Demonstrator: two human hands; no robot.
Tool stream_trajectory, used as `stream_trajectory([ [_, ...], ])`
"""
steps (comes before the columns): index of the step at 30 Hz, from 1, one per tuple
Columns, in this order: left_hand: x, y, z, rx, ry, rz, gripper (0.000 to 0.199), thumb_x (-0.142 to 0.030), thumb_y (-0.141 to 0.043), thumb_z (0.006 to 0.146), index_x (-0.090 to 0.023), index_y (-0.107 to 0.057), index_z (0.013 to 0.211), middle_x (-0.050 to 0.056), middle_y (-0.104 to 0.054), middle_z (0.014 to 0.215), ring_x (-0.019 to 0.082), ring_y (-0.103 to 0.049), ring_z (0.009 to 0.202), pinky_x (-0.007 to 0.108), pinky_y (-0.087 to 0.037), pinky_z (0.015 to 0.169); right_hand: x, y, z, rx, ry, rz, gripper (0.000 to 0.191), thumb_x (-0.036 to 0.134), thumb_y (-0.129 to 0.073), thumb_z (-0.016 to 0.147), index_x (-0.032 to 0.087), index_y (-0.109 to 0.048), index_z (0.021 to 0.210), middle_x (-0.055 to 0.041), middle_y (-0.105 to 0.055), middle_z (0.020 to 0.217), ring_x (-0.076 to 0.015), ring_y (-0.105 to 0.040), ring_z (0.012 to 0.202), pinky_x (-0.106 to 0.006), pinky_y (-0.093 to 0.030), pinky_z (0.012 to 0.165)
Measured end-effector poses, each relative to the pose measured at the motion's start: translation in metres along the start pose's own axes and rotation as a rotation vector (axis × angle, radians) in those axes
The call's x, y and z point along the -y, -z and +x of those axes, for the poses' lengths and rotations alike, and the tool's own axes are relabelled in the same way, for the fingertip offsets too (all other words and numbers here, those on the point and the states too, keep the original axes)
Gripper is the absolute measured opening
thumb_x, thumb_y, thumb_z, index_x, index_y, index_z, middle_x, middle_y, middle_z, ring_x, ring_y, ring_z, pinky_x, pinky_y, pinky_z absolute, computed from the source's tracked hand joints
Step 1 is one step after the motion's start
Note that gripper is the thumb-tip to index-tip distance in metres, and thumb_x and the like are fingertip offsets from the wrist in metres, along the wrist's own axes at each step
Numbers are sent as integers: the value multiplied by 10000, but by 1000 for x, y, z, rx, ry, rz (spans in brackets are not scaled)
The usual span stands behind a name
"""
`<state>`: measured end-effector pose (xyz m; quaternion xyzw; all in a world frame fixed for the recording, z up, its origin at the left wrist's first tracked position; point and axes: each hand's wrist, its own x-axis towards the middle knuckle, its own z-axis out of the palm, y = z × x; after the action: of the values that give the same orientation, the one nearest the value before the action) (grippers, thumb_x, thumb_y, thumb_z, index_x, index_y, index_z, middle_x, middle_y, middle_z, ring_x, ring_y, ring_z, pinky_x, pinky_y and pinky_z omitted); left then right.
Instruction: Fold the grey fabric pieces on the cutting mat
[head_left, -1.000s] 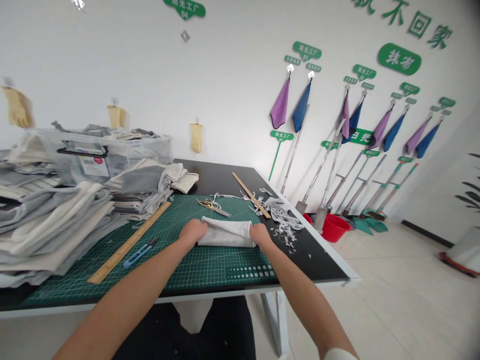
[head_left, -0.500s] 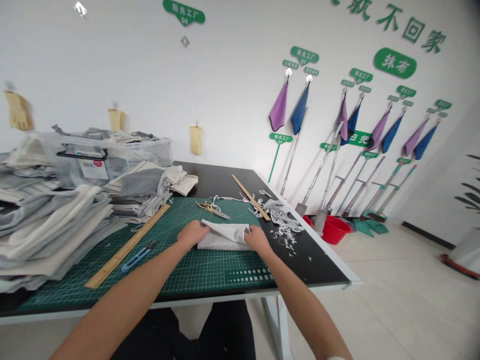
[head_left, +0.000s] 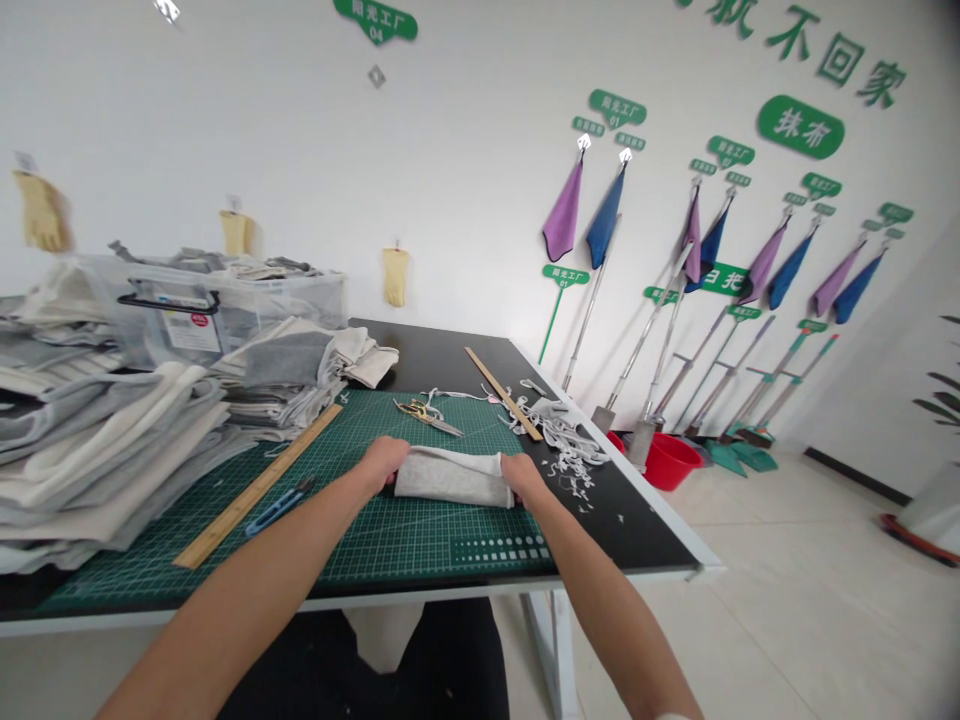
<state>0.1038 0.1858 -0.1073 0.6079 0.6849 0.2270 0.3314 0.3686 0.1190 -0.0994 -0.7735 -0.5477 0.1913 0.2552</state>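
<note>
A folded piece of light grey fabric [head_left: 454, 478] lies over the green cutting mat [head_left: 360, 545], its white edge toward the back. My left hand [head_left: 384, 462] grips its left end, and my right hand [head_left: 520, 476] grips the right end; the fingertips of both are partly hidden. Just behind the cloth lie gold-handled scissors [head_left: 429, 417]. To the left of my left forearm are a blue utility knife [head_left: 279, 508] and a long wooden ruler [head_left: 259, 487].
Stacks of grey and white cloth [head_left: 112, 460] fill the table's left side, before a clear plastic bin [head_left: 247, 310]. A second wooden ruler [head_left: 501, 392] and fabric scraps [head_left: 562, 430] lie at right. Beyond the table edge stands a red bucket [head_left: 670, 460].
The raised top layer of the cloth has come down toward the front, so the piece looks flatter and more even. Both hands have shifted slightly at its ends. The view has tilted a little.
</note>
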Motion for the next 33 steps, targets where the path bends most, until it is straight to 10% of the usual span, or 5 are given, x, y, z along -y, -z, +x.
stream_trajectory([
  [5,-1,6,-11,42,-22,228,361,-463,-559,874,-143,-617,1030,64,-656,1002,179,-633,899,384,-523,810,5,6,-21,-66,104,-239,358,424,-513,880,104,-674,861,-191,-689,894,-313,-652,929,-383,-448,788],
  [12,-12,4,-41,-115,-186,429,463,-481,-511,801,-112,-559,1077,235,-666,1059,366,-637,1006,444,-470,810,10,6,-54,-157,402,-387,584,237,-546,798,154,-440,1366,-149,-557,1269,-270,-522,1141,-336,-375,924],
  [18,-17,4,-70,-208,-301,533,445,-421,-458,814,-114,-470,1136,210,-667,993,347,-653,939,426,-458,796,1,15,-55,-61,772,-378,443,194,-528,812,219,-587,1251,-95,-556,1318,-249,-455,1186,-369,-313,994],
  [27,-21,-13,-103,-33,-642,617,333,-412,-339,898,-218,-568,1043,140,-690,965,298,-653,938,412,-435,825,5,-2,3,40,236,40,386,313,-449,914,128,-642,636,2,-554,513,-126,-522,491,-241,-376,483],
  [33,-14,-19,-99,44,-682,618,335,-394,-343,894,-226,-599,1031,141,-702,973,304,-657,917,415,-451,792,-5,1,18,37,29,147,371,452,-513,944,137,-590,765,62,-539,574,-57,-478,435,-197,-423,454],
])
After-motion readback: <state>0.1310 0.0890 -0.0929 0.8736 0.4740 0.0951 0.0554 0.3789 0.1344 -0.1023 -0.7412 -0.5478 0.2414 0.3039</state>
